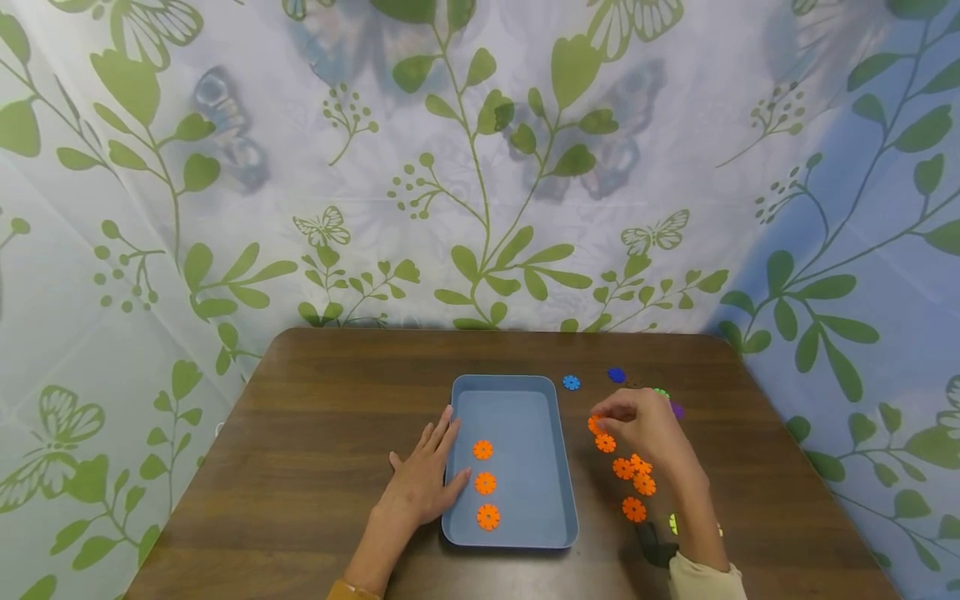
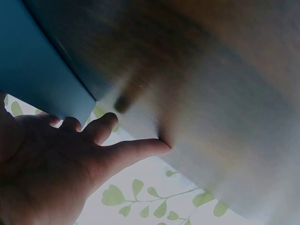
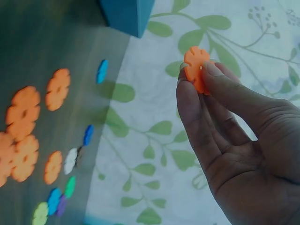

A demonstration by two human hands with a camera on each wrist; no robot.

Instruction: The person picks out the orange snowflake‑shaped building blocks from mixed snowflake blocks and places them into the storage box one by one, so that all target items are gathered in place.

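Note:
My right hand [image 3: 248, 136] pinches an orange notched plastic disc [image 3: 197, 68] between thumb and fingertips, raised above the table to the right of the tray. In the head view this right hand [image 1: 645, 425] partly covers the disc. A blue-grey rectangular tray [image 1: 525, 417] stands mid-table, with three orange discs [image 1: 485, 483] in a column along its left half. Fingers spread, my left hand [image 1: 423, 487] rests at the tray's left rim, its thumb reaching over the edge. The left wrist view shows the left hand [image 2: 61, 164] beside the tray's wall [image 2: 42, 70].
Several orange discs [image 1: 633, 509] lie on the brown table [image 1: 337, 400] right of the tray. Beyond are a light blue disc [image 1: 572, 382] and a dark blue disc [image 1: 617, 375]. Green, purple and yellow-green discs lie partly behind the right arm. A leaf-patterned cloth [image 1: 480, 167] hangs behind.

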